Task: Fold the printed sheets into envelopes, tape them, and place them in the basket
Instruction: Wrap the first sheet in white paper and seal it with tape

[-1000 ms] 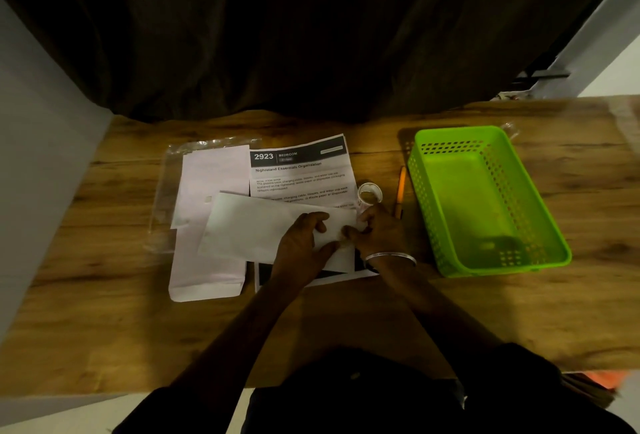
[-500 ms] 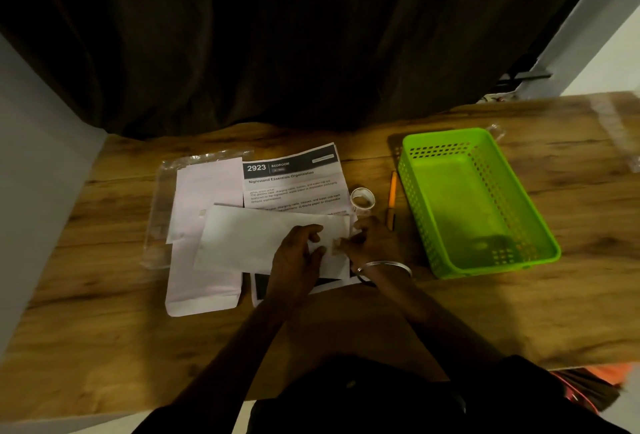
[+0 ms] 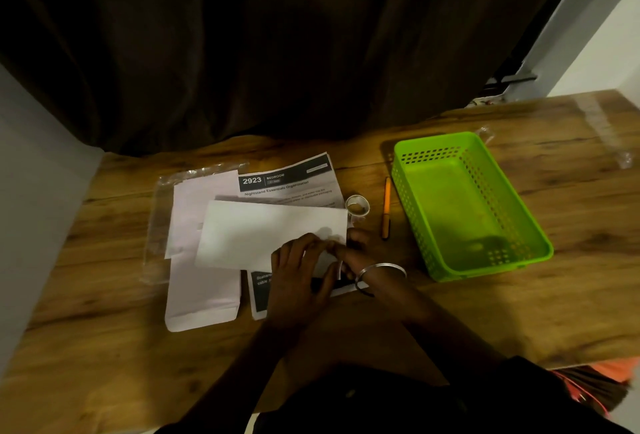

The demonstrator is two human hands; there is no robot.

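Both hands meet at the near right corner of a folded white sheet (image 3: 273,232) on the counter (image 3: 450,312). The left hand (image 3: 300,277) lies palm down, fingers loosely spread and curled forward, its fingertips pressing on the sheet's corner. The right hand (image 3: 353,250), with a metal bangle (image 3: 380,270) at the wrist, comes in from the right with its fingers bent toward the left hand's fingertips; they touch the same corner, but whether they pinch tape or only the paper edge cannot be told.

Compared with half a second ago, the hands have stayed on that corner, the right one drawn slightly nearer the left; the sheet has not shifted.

Under the hands lies a printed sheet (image 3: 287,180) headed "2923", its dark bottom strip showing beside the left palm. Left of the hands, pale envelopes (image 3: 202,295) rest on a clear plastic sleeve (image 3: 156,225). Just beyond the right hand stands a tape roll (image 3: 357,206), then an orange pen (image 3: 386,208), and farther right the green basket (image 3: 519,225), with nothing in it.
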